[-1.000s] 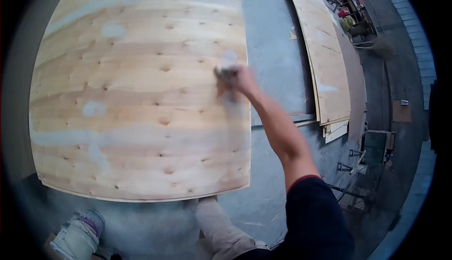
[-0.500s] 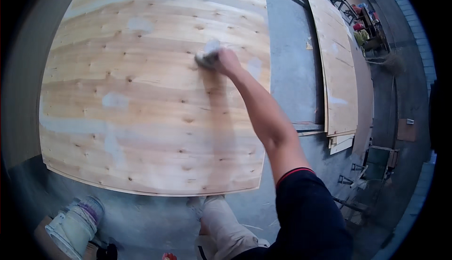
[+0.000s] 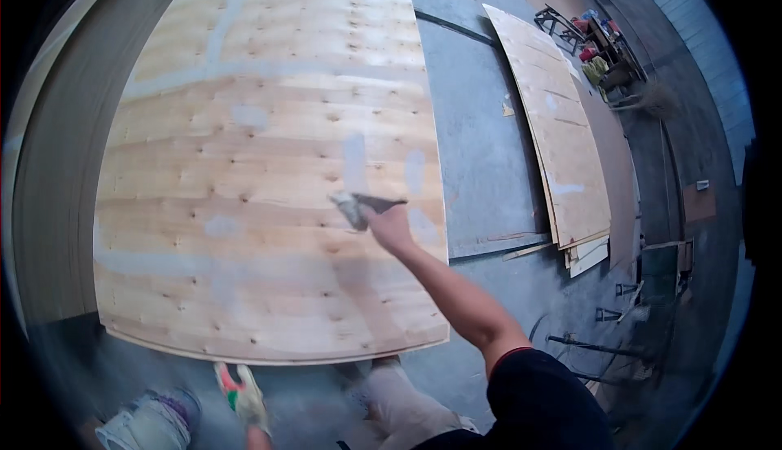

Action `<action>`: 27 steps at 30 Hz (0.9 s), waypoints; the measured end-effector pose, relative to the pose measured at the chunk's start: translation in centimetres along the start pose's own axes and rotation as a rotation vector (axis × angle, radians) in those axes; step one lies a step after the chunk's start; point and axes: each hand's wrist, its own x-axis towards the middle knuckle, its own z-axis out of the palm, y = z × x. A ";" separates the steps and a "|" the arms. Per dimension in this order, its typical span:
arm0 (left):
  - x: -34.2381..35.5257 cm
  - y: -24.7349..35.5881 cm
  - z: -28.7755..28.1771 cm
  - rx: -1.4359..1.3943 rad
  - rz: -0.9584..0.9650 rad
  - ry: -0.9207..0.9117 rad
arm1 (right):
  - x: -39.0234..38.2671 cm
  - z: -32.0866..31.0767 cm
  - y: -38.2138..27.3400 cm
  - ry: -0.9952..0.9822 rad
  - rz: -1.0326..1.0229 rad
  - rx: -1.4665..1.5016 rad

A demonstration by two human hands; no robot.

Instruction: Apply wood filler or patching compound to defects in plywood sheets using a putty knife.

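A large plywood sheet with knots and pale patches of filler lies flat in front of me. My bare right hand is closed around a putty knife, just over the sheet's right half. The knife has a dark, wedge-shaped part, and whitish stuff shows at its left side; motion smears the details. Beyond the knife runs a pale filler streak. Below the sheet's near edge is my left hand, in a pale glove with red and green patches. Its fingers are spread, and I see nothing in them.
A whitish bucket stands at lower left, near my left hand. To the right, more plywood sheets lie stacked on the grey floor. A brown panel runs along the left side. Dark stands and clutter sit at far right.
My right hand has drawn the putty knife nearer to me, leaving a longer pale streak. My gloved left hand has come up into view below the sheet. The whole view has shifted.
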 end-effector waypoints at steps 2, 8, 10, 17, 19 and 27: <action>9.1 4.4 0.7 0.167 0.096 0.044 | 3.4 -0.8 -3.2 0.070 -0.112 0.121; 21.3 19.0 3.0 0.422 -0.239 -0.257 | 22.3 -1.3 -1.3 0.321 -0.054 0.333; 22.7 17.3 4.4 0.467 -0.232 -0.276 | 25.8 0.6 -1.7 0.284 -0.002 0.723; 23.8 14.2 7.7 0.475 -0.221 -0.218 | 34.9 5.0 -2.3 0.496 0.096 -0.588; 22.9 14.1 8.3 0.453 -0.170 -0.189 | 36.0 4.5 -2.5 0.368 -0.045 -0.746; 23.6 14.6 6.3 0.449 -0.169 -0.207 | 26.0 2.7 1.6 -0.466 -0.031 -0.323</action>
